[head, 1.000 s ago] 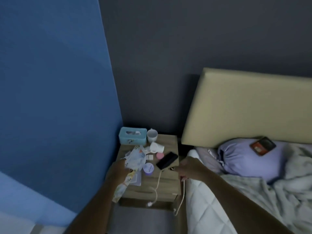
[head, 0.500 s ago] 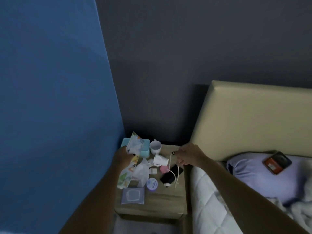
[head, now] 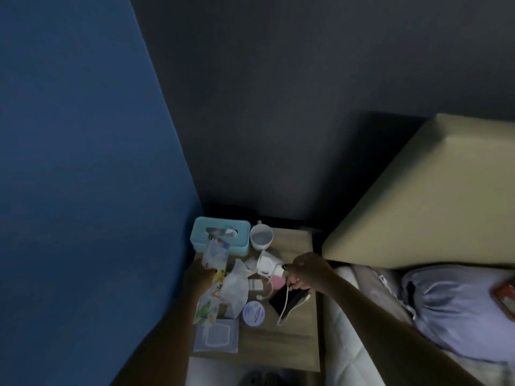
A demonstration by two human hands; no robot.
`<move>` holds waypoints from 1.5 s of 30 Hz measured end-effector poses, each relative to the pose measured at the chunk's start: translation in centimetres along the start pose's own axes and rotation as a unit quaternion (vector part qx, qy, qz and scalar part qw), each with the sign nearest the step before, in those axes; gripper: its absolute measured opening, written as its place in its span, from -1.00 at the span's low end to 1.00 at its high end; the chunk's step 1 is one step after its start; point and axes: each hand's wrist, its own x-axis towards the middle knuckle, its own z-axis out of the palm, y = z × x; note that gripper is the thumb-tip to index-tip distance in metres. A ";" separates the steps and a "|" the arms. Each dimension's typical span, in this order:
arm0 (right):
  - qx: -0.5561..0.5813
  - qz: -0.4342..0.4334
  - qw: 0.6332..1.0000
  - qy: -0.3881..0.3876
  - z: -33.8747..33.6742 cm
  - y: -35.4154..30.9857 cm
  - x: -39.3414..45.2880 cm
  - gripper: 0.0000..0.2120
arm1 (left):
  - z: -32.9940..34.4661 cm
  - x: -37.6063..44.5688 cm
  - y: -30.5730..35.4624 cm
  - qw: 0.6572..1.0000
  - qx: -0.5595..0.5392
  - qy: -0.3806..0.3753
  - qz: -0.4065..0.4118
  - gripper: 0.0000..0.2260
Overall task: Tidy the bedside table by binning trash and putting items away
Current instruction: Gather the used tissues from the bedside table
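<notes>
Head view, dim, left hand [head: 199, 277] gripping wrappers [head: 213, 263], right hand [head: 305, 274] apparently pinching cable [head: 284, 305]

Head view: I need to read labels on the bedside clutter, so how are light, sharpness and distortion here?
Head view: dim, flat light, no glare; the wrappers in the left hand and the round tin look soft, print unreadable; wide-angle lens bends the headboard and wall edges; deep shadow behind the bedside table.
</notes>
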 end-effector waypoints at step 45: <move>-0.191 -0.173 0.964 -0.066 7.3 0.9 10.7 -0.74 | 4.5 4.8 -4.8 0.993 -0.089 0.071 -0.042 -0.86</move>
